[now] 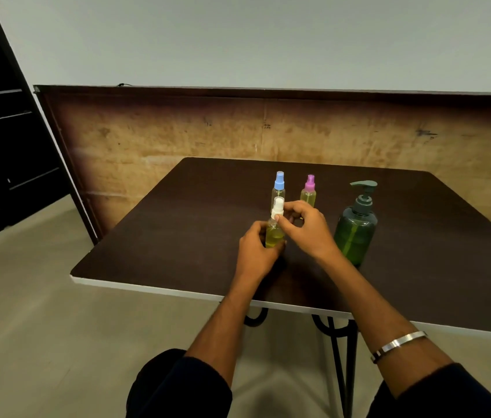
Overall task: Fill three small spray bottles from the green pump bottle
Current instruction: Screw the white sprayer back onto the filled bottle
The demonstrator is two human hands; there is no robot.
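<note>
White-capped spray bottle (275,233) between left hand (257,250) and right hand (304,229) fingers (283,222)

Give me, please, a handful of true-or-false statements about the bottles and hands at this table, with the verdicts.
1. The left hand grips the body of the white-capped spray bottle. True.
2. The right hand rests on the green pump bottle. False: its fingers pinch at the white-capped bottle's neck, and the pump bottle stands apart.
3. The pink-capped spray bottle holds yellowish liquid. True.
4. The blue-capped spray bottle lies on its side. False: it stands upright on the dark table.
5. The pump bottle's pump head is off. False: it is fitted on.
</note>
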